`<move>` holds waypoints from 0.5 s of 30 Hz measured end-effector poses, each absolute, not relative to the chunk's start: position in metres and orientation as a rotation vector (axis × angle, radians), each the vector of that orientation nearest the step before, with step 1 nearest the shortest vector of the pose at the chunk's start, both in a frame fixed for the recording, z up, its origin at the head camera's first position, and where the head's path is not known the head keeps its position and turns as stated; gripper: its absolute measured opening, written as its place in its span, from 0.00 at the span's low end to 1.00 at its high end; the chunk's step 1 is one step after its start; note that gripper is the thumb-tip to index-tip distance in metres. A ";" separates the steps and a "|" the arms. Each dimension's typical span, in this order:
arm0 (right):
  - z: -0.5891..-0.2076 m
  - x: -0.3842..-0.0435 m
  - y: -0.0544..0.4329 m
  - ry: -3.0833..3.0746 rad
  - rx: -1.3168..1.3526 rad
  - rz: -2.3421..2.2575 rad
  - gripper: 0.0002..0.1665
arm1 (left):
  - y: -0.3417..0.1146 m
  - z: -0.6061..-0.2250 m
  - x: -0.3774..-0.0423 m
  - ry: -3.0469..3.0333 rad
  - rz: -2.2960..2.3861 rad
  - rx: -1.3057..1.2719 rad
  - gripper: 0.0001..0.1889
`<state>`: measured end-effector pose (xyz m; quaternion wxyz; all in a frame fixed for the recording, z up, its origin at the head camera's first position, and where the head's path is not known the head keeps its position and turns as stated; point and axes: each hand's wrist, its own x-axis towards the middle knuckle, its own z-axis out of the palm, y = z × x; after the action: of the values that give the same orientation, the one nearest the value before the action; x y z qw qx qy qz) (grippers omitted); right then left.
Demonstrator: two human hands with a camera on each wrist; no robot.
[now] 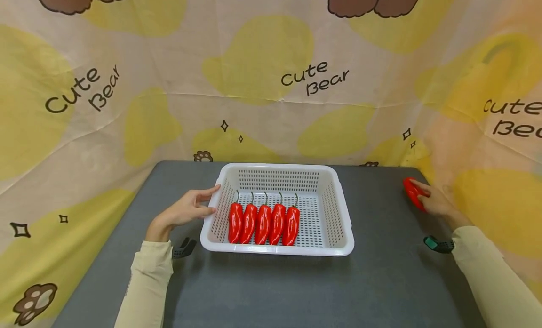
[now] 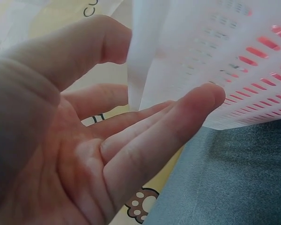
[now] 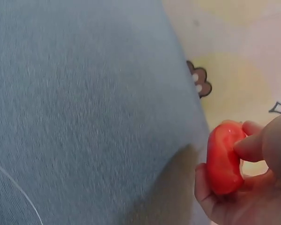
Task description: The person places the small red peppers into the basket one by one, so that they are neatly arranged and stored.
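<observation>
A white plastic basket (image 1: 277, 251) with perforated walls stands on the grey table. Several red chili peppers (image 1: 263, 224) lie in it side by side, their green stems toward the back. At the basket's left rim my left hand (image 1: 183, 210) touches the outside with nearly straight fingers; in the left wrist view the fingertips (image 2: 210, 96) lie against the perforated wall. My right hand (image 1: 438, 203), by the far right of the table, holds another red pepper (image 1: 415, 195) between thumb and fingers. In the right wrist view part of that pepper (image 3: 225, 157) is covered by the hand.
The grey table (image 1: 271, 290) extends in front of the basket and to both sides. A cloth (image 1: 258, 60) printed with yellow patches and lettering hangs behind and along the sides. Dark wrist cameras (image 1: 438, 244) sit at both sleeves.
</observation>
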<state>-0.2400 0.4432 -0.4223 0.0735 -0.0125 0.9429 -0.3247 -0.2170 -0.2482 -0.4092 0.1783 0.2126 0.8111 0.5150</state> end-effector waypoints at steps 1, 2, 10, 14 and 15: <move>-0.421 -0.240 0.441 2.826 -0.032 -0.989 0.35 | -0.248 -0.409 -0.217 2.294 1.456 0.597 0.40; -0.420 -0.240 0.439 2.822 -0.032 -1.006 0.35 | -0.248 -0.409 -0.217 2.295 1.456 0.598 0.40; -0.419 -0.242 0.424 2.709 -0.049 -1.201 0.36 | -0.248 -0.411 -0.217 2.306 1.457 0.584 0.39; -0.417 -0.241 0.414 2.679 -0.084 -1.270 0.38 | -0.248 -0.411 -0.217 2.287 1.459 0.577 0.40; -0.417 -0.241 0.412 2.677 -0.092 -1.277 0.38 | -0.247 -0.410 -0.217 2.284 1.461 0.572 0.40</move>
<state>-0.2406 0.4121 -0.4165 0.0872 -0.0309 0.8987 -0.4287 -0.2170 -0.2475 -0.4104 0.1843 0.2030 0.8102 0.5181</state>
